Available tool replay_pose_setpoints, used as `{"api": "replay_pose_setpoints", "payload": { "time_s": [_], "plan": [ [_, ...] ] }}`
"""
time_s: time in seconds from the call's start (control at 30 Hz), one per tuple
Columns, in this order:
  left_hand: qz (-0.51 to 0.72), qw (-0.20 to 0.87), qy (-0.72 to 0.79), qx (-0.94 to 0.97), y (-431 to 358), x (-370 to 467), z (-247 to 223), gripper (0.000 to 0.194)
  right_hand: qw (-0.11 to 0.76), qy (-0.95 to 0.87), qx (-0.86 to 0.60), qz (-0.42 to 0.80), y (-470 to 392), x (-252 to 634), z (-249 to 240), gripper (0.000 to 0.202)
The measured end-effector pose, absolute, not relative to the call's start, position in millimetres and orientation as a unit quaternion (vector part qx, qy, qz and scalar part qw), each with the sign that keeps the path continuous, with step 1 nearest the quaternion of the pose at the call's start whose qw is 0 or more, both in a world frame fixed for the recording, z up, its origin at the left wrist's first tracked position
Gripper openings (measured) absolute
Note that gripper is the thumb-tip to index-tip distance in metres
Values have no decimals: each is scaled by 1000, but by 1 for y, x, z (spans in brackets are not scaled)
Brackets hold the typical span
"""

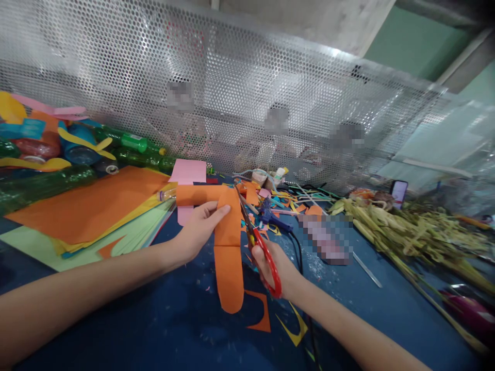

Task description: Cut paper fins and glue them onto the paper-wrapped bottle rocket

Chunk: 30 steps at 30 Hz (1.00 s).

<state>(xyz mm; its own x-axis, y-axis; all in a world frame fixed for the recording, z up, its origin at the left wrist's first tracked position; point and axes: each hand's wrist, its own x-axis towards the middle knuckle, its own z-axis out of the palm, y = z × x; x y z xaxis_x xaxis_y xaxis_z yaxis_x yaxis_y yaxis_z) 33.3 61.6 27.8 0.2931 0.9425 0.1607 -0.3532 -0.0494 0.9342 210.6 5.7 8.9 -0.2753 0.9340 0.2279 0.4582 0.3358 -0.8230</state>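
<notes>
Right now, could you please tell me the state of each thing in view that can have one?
Left grip: closed on orange paper.
Right grip: closed on scissors.
Orange paper: creased across, lower end rounded.
Scissors: held; blade opening unclear.
Glue gun: lying down; power unclear.
Phone: propped up, screen lit.
Sheets: stacked unevenly.
Orange scrap: cut along a curve.
Husks: heaped loosely.

My blue worktop carries a stack of coloured paper to the left of my left hand. An orange offcut and a yellow offcut lie nearer me than my right hand; just beyond that hand sits a blue glue gun, with dried plant leaves well to its right.
</notes>
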Motion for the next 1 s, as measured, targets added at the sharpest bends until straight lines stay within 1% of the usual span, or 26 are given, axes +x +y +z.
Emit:
{"api": "replay_pose_setpoints", "payload": {
  "time_s": [0.17, 0.3, 0.43, 0.53, 0.63, 0.7, 0.73, 0.83, 0.87, 0.9, 0.93, 0.97, 1.0],
  "plan": [
    [511, 610, 304, 524, 67, 28, 32, 23, 345, -735, -497, 307, 9, 216, 13, 52],
    [519, 569, 328, 547, 74, 23, 37, 20, 321, -740, -505, 307, 8, 217, 23, 56],
    [498, 556, 331, 577, 80, 18, 42, 19, 308, -756, -507, 276, 11, 222, 28, 55],
    [471, 567, 336, 586, 84, 15, 45, 25, 304, -769, -497, 264, 15, 226, 28, 54],
    [449, 573, 342, 594, 92, 11, 46, 34, 302, -763, -496, 285, 17, 226, 29, 51],
    [454, 527, 366, 618, 100, 8, 45, 35, 301, -753, -497, 309, 16, 225, 30, 49],
    [470, 480, 381, 635, 103, 6, 45, 33, 301, -747, -499, 321, 15, 224, 31, 47],
    [549, 282, 395, 680, 103, 4, 46, 28, 301, -722, -514, 352, 13, 223, 32, 46],
    [574, 225, 393, 682, 98, 5, 48, 25, 300, -719, -517, 355, 13, 224, 32, 46],
    [585, 192, 389, 685, 91, 6, 49, 20, 302, -722, -516, 349, 13, 224, 31, 47],
    [571, 192, 381, 702, 82, 9, 51, 15, 306, -731, -510, 335, 14, 224, 31, 48],
    [542, 214, 369, 724, 72, 12, 51, 14, 313, -744, -498, 317, 14, 225, 30, 50],
    [503, 260, 352, 746, 62, 15, 51, 20, 321, -757, -484, 299, 15, 225, 29, 52]
  ]
}}
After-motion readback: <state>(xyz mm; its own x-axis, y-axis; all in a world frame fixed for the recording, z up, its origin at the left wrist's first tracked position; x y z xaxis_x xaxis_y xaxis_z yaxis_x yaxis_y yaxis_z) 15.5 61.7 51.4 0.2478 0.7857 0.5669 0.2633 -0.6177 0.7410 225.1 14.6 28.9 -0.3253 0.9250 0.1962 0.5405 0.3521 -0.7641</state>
